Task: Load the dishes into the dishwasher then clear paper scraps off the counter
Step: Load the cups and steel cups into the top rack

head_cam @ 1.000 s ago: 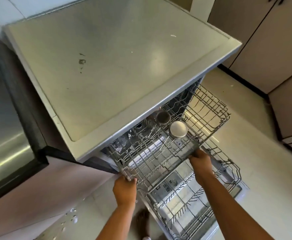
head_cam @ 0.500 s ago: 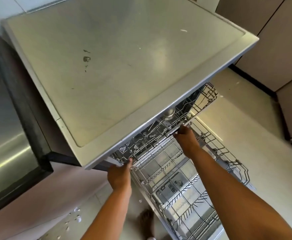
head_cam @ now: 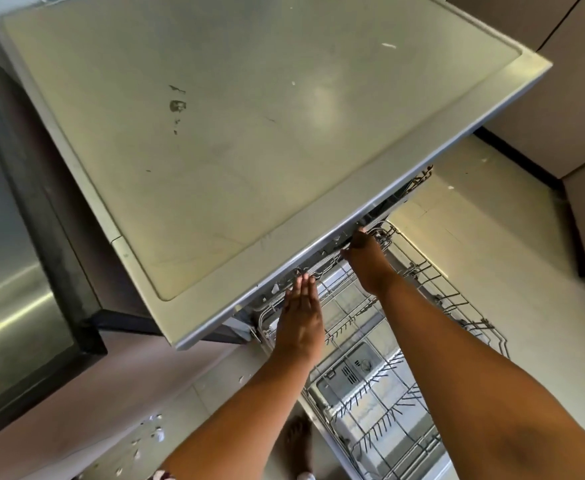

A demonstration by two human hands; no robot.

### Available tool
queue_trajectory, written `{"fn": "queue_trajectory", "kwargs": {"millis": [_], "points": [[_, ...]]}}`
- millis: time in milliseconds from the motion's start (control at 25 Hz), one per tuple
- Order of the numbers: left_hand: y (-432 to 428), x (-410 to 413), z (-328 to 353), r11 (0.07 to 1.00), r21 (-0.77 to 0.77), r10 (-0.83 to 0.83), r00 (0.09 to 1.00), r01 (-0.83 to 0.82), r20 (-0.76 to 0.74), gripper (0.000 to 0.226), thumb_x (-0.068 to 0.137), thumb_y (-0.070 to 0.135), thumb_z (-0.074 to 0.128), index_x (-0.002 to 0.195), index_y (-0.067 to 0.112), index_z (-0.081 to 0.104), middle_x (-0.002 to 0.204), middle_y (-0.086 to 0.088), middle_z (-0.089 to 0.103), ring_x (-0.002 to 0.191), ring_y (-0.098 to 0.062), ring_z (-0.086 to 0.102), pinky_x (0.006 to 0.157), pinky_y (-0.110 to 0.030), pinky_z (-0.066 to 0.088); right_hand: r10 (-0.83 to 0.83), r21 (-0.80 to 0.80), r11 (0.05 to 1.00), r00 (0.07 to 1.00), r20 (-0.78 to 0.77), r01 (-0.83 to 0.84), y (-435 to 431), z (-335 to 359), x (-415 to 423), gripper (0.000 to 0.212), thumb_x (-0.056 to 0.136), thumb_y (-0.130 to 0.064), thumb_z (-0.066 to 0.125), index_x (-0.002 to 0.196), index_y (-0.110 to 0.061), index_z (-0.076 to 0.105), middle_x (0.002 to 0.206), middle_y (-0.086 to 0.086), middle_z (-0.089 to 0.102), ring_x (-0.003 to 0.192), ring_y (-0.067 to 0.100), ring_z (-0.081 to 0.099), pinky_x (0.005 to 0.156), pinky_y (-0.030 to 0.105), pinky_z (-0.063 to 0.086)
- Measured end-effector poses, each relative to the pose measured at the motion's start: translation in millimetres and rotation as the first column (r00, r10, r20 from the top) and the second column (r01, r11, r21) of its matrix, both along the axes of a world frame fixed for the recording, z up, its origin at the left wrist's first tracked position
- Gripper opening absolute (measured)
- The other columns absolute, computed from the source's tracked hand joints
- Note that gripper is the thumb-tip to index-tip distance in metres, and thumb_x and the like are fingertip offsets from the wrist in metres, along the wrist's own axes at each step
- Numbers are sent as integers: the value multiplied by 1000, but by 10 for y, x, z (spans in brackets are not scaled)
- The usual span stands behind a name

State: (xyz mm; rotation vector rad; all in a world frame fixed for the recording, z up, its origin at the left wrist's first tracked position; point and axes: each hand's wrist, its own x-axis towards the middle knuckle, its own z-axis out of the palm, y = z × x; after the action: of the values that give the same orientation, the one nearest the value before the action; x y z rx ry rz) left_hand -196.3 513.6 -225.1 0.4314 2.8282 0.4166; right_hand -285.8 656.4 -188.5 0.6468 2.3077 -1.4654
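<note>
- At the dishwasher (head_cam: 353, 372) mouth: upper rack (head_cam: 322, 266) almost fully inside; no dishes visible to me.
- Left hand (head_cam: 299, 317) flat, fingers straight and together, pressing the rack front. Right hand (head_cam: 367, 261) beside it, fingertips hidden; I cannot tell its grip.
- I advise even pressure from both hands, so the rack seats square.
- Above the dishwasher: worn counter (head_cam: 249, 150) with a paper scrap (head_cam: 389, 46). Left of it, floor scraps (head_cam: 156, 434).

One dishwasher (head_cam: 350, 372) is open, with two wire racks: one upper rack (head_cam: 419, 180) and one lower rack (head_cam: 457, 306). One counter (head_cam: 249, 150) carries two white paper scraps (head_cam: 388, 46), both towards the far right. About eight floor scraps (head_cam: 157, 434) lie in a cluster near left; the smallest are hard to count. There are two hands, a left hand (head_cam: 299, 323) and a right hand (head_cam: 367, 261), and one bare foot (head_cam: 298, 441).
</note>
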Motion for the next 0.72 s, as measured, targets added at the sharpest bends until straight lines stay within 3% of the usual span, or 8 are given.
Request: {"fn": "queue_trajectory", "kwargs": {"millis": [120,200,320,400,480,560,600,720], "points": [[-13,-201,-13,994,-50,86,990,-93,-116,86,80,1,60,144,-5,3,150,-20,-1,144,-34,11,111,-36,0,62,-3,998,998,-14,-62,-60,-31,-195,51,84,9,42,134,1,36,111,17,56,76,16,53,70,36,52],[-38,-282,27,994,-92,63,998,-65,-22,87,85,2,57,146,-2,-5,153,-17,-8,145,-32,2,108,-33,-9,81,-20,997,997,-3,-81,-110,-82,-305,58,84,8,41,141,-2,29,127,18,51,89,23,58,87,44,53],[-110,-284,49,979,-199,48,997,-35,59,89,89,5,53,145,2,-15,156,-16,-14,145,-29,-11,107,-32,-14,114,34,993,993,32,-115,-170,-57,-287,68,85,6,42,147,-8,19,135,21,46,101,29,57,86,36,50],[-110,-268,48,985,-166,51,997,-42,52,91,89,8,56,145,3,-16,155,-16,-16,144,-29,-14,110,-32,-12,150,47,987,988,25,-152,-203,-24,-133,77,86,8,42,149,-13,4,150,18,27,124,34,44,94,34,44],[-129,-254,105,994,-99,55,995,-47,83,92,88,11,57,146,6,-14,156,-14,-14,145,-30,-5,116,-35,2,168,47,985,986,0,-167,-278,-31,121,83,87,9,43,148,-15,-8,157,9,0,136,34,28,94,26,38],[-182,-182,182,996,-2,85,988,-85,127,83,90,15,56,149,10,-3,158,-11,0,140,-30,26,111,-36,33,121,103,988,993,-12,-120,-326,-105,463,83,87,8,44,148,-14,-8,157,6,-3,135,30,33,87,17,35],[-222,-102,228,995,33,91,987,-96,136,76,92,17,53,149,12,2,158,-10,7,137,-27,34,106,-34,41,77,140,987,997,1,-76,-330,-160,657,82,87,7,45,148,-13,-6,157,5,-1,136,27,32,89,16,34],[-335,353,254,987,78,123,979,-137,160,57,97,21,45,148,14,20,155,-8,23,138,-24,33,110,-35,36,24,233,971,996,88,-44,-296,-294,1296,77,87,1,46,149,-11,1,157,5,-2,144,23,10,110,26,22]]}}
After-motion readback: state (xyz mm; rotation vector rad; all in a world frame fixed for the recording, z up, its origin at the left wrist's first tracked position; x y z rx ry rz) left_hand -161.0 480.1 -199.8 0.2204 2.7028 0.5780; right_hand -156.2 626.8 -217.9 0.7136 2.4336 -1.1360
